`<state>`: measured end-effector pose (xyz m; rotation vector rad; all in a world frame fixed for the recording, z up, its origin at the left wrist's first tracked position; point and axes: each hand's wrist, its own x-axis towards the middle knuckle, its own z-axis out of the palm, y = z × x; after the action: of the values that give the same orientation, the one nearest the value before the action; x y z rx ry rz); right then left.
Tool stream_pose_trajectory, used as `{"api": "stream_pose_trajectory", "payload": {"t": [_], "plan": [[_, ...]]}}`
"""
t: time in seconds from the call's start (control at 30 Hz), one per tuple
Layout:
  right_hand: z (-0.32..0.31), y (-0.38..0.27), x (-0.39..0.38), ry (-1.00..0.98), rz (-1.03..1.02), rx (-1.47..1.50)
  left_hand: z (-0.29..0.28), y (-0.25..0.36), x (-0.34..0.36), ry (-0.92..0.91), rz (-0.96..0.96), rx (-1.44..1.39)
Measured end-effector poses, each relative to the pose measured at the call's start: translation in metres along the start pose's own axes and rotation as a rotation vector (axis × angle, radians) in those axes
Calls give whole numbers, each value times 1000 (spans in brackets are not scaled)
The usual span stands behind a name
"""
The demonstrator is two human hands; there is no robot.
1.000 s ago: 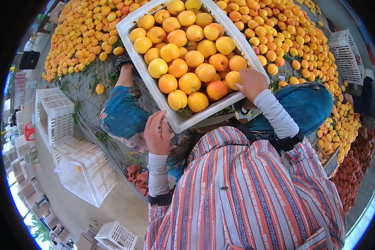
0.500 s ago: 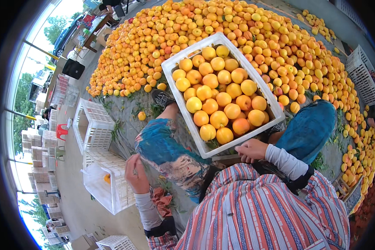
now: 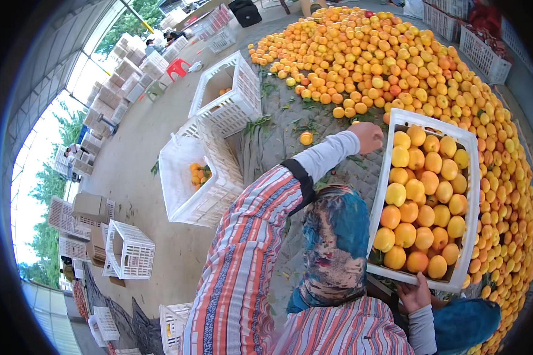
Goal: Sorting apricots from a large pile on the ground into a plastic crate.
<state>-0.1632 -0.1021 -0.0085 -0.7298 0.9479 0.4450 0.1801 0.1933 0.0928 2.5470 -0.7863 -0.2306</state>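
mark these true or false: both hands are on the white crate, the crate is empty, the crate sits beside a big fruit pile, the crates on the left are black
1. Both hands are on the white crate: true, the left hand is at its far corner and the right hand at its near edge.
2. The crate is empty: false, it is full of orange and yellow fruit.
3. It sits beside a big fruit pile: true.
4. The crates on the left are black: false, they are white.

White slatted plastic crate, rectangular, filled with yellow-orange round fruit, tilted, gripped at two opposite rims, beside the large fruit heap.
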Motion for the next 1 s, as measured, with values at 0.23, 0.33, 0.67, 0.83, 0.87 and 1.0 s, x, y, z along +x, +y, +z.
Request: {"api": "stream_pose_trajectory", "payload": {"t": [0.23,0.33,0.67,0.83,0.87,1.0], "plan": [[7,0,-2,147,124,192,23,-37,126,139,111,66],[13,-1,-5,226,180,223,38,-23,201,25,141,83],[31,-9,-15,287,245,436,98,37,318,-643,231,-392],[45,5,-7,524,62,440,99,51,315,-655,-170,-440],[49,6,-4,621,113,460,98,51,313,-657,-206,-451],[66,13,8,745,11,659,99,50,313,-709,-195,-519]]}}
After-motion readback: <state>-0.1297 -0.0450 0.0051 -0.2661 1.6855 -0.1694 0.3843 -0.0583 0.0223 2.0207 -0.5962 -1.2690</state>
